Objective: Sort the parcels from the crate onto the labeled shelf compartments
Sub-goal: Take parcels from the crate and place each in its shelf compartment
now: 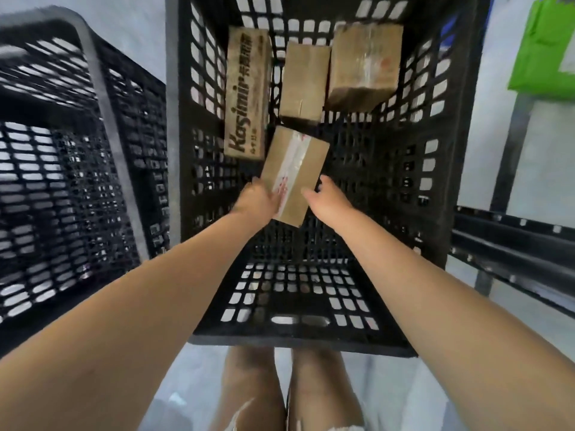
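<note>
While inside crate [389, 181], L grip [258, 199] & R grip [325, 202] clasp taped parcel [295, 169], seemingly.

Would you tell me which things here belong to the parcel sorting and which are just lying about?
Job: centre crate; taped parcel between left hand and right hand; Kasimir box; small plain box; large plain box; shelf rails.
Lying about: second crate at left; green object.
</note>
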The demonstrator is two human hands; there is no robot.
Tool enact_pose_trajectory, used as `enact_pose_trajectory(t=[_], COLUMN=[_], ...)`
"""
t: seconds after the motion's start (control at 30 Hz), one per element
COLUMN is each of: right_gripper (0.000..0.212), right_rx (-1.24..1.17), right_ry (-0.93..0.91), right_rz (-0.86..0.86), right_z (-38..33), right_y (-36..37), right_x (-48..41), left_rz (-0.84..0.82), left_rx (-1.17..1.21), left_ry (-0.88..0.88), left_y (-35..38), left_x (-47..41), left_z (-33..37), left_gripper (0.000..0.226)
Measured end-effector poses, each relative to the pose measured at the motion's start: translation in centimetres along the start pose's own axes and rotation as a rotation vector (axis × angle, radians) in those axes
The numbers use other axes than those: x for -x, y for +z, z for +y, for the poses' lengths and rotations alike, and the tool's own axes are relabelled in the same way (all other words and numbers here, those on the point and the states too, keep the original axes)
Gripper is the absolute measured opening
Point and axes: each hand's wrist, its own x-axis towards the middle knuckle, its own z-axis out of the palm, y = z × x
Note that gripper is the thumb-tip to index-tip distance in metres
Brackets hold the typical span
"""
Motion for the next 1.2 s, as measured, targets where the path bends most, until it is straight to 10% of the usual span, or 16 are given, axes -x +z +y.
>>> enact_pose_trajectory(t=[0.53, 1.2], right_gripper=[0.037, 0.019], right_rx=[-0.413, -0.591], right_ry=[0.028, -0.681], right_rz=[0.181, 0.559], right_z=[2.7, -11.5], right_y=[1.7, -15.8], right_x=[3.9, 35.0], left_rz=[0.170, 0.442], left_rx=[0.571, 1.008], left_ry=[-0.043, 0.484], left_y=[0.6, -17.5], left_x=[4.7, 31.9], left_z=[-0.4, 12.6], left_gripper=[0.016, 0.011])
